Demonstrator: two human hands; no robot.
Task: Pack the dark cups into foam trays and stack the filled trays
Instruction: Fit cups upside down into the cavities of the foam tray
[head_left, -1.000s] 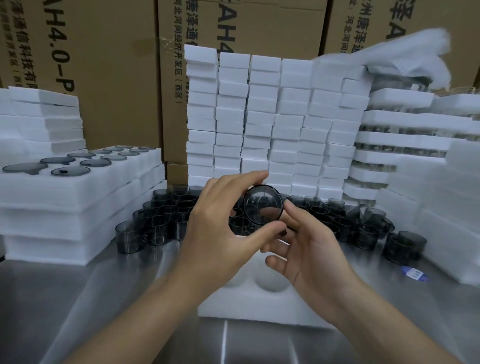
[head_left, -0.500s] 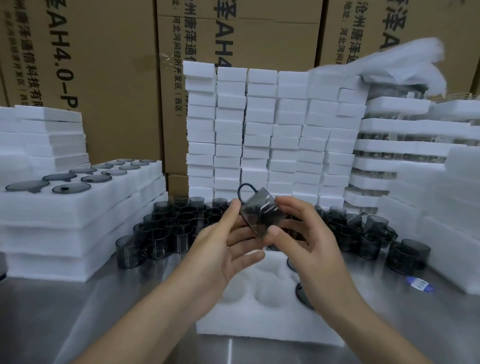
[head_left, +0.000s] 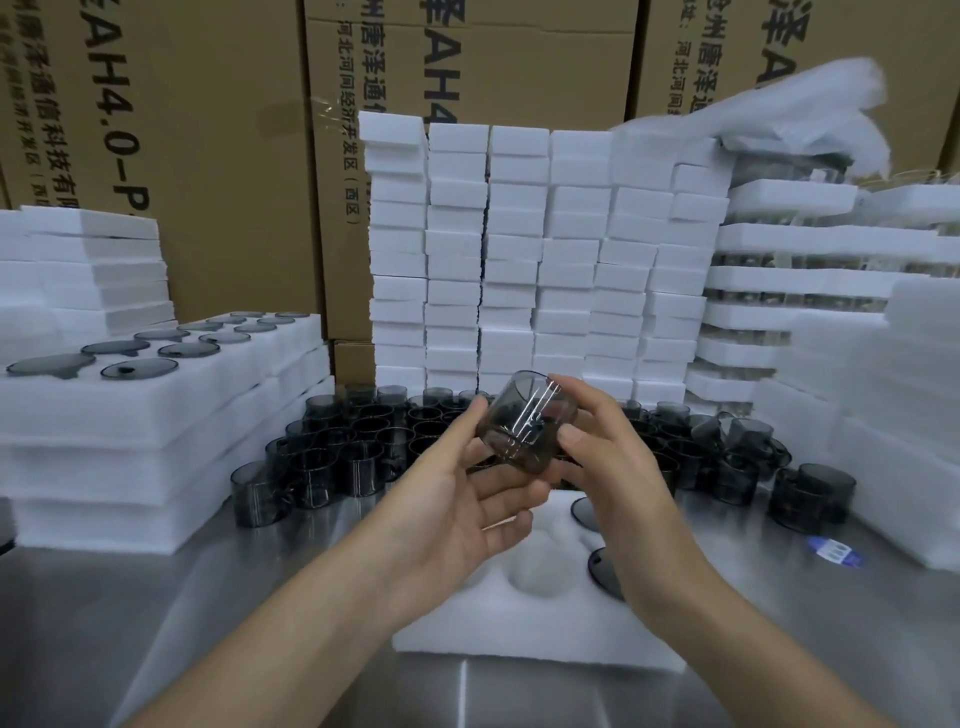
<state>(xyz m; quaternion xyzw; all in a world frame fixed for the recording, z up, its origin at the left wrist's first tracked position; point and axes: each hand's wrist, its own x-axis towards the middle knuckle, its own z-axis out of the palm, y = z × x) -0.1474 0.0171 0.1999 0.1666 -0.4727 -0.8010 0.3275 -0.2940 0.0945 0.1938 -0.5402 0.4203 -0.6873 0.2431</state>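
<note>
Over the near tray, held cup (head_left: 527, 423): in mid-air between both hands, tilted, its smooth dark wall with bright streaks facing the camera. Half a second ago its handle loop stuck up at the top left, and a second ago a round end faced the camera, so it has been turned; the handle is hidden now.
Left hand (head_left: 467, 499): palm up, thumb on the cup's left side, bent fingers cradling it from below.
Right hand (head_left: 608, 457): thumb on the cup's right side, fingers curled behind its upper rim, pinching it.
Near foam tray (head_left: 519, 639): flat on the steel table (head_left: 130, 597) under the hands, unmoved, with open pockets showing.
Seated cups (head_left: 605, 571): two dark rims in the tray's right pockets, as before.
Loose cups (head_left: 363, 441): crowded on the table behind the tray.
Filled trays (head_left: 156, 395): stacked at left.
Empty foam trays (head_left: 519, 260): tall columns at the back.
</note>
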